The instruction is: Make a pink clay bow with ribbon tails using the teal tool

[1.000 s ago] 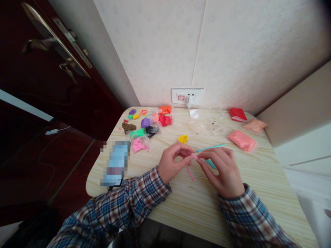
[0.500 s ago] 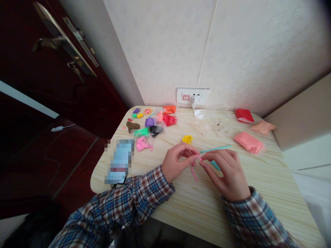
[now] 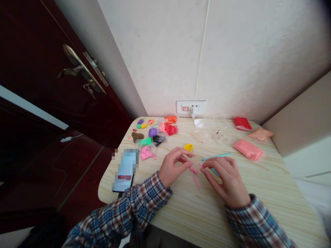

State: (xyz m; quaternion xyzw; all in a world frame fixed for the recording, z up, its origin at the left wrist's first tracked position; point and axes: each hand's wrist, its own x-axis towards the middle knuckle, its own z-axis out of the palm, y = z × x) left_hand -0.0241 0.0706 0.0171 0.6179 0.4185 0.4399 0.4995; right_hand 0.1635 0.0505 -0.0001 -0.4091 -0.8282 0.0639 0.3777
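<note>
A thin, knotted strand of pink modelling clay [image 3: 194, 171] lies by my left fingertips, its tail trailing toward the table's front. My left hand [image 3: 173, 167] has thumb and forefinger apart, the thumb close to the strand; whether it touches is hard to tell. Between the thumb and forefinger of my right hand [image 3: 227, 179] is a small pink clay piece [image 3: 201, 165]. A blue-green modelling tool [image 3: 219, 156] lies just beyond the right fingers, and another blue-green tool [image 3: 215, 172] is partly hidden under them. Yellow clay [image 3: 188, 147] sits beyond my left hand.
On the table's left are a phone [image 3: 126, 168], bagged pink clay [image 3: 148, 152], green clay [image 3: 145, 141], brown coils [image 3: 137, 136] and small fruit shapes [image 3: 143, 126]. Salmon clay [image 3: 248, 150] and a red packet [image 3: 242, 123] lie right. A wall socket [image 3: 191, 107] is behind.
My hands have moved slightly apart. The pink clay both pinched is now in two parts, one at the right fingertips, the knotted strand by the left. The whole view has shifted.
</note>
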